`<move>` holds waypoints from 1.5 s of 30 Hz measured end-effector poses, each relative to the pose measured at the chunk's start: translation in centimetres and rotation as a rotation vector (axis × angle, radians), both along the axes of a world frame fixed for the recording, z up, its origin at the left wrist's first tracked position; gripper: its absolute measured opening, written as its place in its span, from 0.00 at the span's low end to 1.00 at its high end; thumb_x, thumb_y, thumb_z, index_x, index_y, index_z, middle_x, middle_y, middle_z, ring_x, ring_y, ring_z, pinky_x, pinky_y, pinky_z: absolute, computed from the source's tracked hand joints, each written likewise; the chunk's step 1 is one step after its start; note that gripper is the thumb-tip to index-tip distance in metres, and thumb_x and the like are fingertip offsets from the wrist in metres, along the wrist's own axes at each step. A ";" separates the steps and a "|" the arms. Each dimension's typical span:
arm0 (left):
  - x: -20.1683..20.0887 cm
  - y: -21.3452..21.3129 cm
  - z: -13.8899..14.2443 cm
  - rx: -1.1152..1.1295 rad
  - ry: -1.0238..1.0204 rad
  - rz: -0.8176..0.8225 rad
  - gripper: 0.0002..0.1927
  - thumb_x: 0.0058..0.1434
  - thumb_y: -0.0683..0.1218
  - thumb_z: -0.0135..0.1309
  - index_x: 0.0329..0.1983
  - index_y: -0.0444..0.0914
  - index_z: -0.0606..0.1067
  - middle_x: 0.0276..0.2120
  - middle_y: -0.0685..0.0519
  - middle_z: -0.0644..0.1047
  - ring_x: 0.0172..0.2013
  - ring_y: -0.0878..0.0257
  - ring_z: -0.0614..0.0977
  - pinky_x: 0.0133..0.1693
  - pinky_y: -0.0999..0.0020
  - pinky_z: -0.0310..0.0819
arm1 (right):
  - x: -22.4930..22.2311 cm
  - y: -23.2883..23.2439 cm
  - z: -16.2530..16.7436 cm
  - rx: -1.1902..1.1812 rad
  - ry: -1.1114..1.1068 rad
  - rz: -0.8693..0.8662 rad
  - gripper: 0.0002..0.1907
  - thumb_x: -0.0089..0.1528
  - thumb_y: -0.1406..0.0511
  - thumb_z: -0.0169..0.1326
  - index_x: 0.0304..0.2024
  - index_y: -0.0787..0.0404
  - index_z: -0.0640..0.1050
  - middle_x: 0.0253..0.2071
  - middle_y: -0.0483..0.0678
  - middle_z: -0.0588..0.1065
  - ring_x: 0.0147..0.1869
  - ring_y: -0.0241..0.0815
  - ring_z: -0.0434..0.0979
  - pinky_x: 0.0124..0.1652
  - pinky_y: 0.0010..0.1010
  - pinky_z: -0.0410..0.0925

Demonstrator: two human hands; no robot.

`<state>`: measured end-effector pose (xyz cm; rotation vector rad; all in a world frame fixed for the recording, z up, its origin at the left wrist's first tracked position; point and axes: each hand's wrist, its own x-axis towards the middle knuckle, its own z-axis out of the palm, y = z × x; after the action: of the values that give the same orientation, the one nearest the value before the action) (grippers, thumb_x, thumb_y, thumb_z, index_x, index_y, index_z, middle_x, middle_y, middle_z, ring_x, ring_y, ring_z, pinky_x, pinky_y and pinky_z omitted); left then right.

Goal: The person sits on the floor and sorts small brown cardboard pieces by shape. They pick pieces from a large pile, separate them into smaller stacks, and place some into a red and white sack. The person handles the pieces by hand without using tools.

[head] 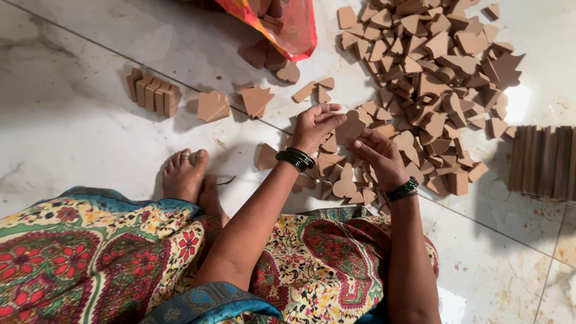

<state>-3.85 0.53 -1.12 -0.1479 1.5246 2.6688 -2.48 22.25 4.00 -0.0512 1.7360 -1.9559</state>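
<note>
Left hand (313,126): it is raised a little above the floor, fingers curled, and it holds the left edge of one brown piece (351,128) between thumb and fingers.
Right hand (381,157): it is just beside the same piece, on its lower right side; the fingertips touch the edge, so both hands are closed on it together.
Piece: flat, brown, with a rounded outline; it is between the two hands, above the near end of the pile.
Pile (441,78): many flat brown cut shapes lie loose on the floor, from top right down to the hands; some look like hearts, some like arrows or houses.
Bangles (295,158): dark green ones on the left wrist, and more bangles (403,189) on the right wrist.
Stack (153,93): a short row of brown pieces stands on edge at the left, well apart from the hands.
Strips (545,162): a row of upright brown slats at the right edge.
Bag (288,24): red-orange, at the top, with pieces beside its mouth.
Foot (185,175): bare, with a toe ring, resting on the floor (72,126) of white marble tiles.
Cloth (90,252): patterned fabric covers the lap.
</note>
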 end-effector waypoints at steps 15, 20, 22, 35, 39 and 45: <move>1.7 -24.4 3.1 -1.103 0.094 0.446 0.08 0.65 0.41 0.57 0.44 0.38 0.84 0.39 0.48 0.85 0.39 0.60 0.86 0.44 0.68 0.78 | -0.1 -0.7 1.6 0.150 0.051 -0.008 0.26 0.65 0.64 0.57 0.64 0.66 0.70 0.56 0.50 0.78 0.58 0.39 0.78 0.56 0.31 0.72; 3.2 -26.8 2.2 -1.174 -0.093 0.455 0.08 0.67 0.43 0.56 0.46 0.39 0.82 0.38 0.46 0.84 0.38 0.56 0.85 0.43 0.63 0.77 | -0.2 -0.4 1.2 0.108 0.086 0.008 0.24 0.67 0.66 0.56 0.64 0.67 0.70 0.56 0.50 0.78 0.59 0.39 0.79 0.57 0.31 0.72; 3.3 -27.2 1.2 -1.216 -0.093 0.473 0.09 0.67 0.43 0.56 0.47 0.39 0.82 0.38 0.44 0.83 0.38 0.53 0.85 0.43 0.61 0.77 | -0.2 -0.2 1.1 0.129 0.050 -0.006 0.24 0.66 0.66 0.55 0.64 0.66 0.70 0.55 0.49 0.78 0.57 0.38 0.79 0.53 0.32 0.73; 3.5 -22.4 2.4 -1.689 0.214 0.729 0.12 0.68 0.49 0.59 0.48 0.37 0.79 0.46 0.44 0.80 0.49 0.43 0.78 0.51 0.52 0.72 | -0.5 0.6 0.1 0.258 0.028 -0.062 0.25 0.66 0.64 0.56 0.65 0.62 0.72 0.57 0.46 0.78 0.56 0.34 0.77 0.53 0.26 0.70; 1.8 -16.4 3.3 -1.483 0.508 0.513 0.13 0.65 0.42 0.61 0.52 0.35 0.77 0.49 0.45 0.78 0.53 0.45 0.76 0.57 0.51 0.70 | -0.6 1.0 -0.9 0.259 0.055 -0.064 0.25 0.66 0.64 0.56 0.65 0.62 0.71 0.59 0.47 0.77 0.59 0.36 0.77 0.54 0.27 0.71; 1.1 -6.1 3.1 -1.297 0.565 0.054 0.18 0.59 0.42 0.63 0.53 0.36 0.77 0.49 0.45 0.78 0.52 0.46 0.76 0.56 0.53 0.71 | -0.4 2.5 -1.1 0.504 0.303 -0.062 0.21 0.66 0.64 0.57 0.61 0.62 0.75 0.54 0.49 0.80 0.56 0.39 0.81 0.54 0.29 0.74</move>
<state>-2.77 -5.62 1.95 0.5473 3.1428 1.3171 -2.88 24.73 2.88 -0.1210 2.4088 -1.5540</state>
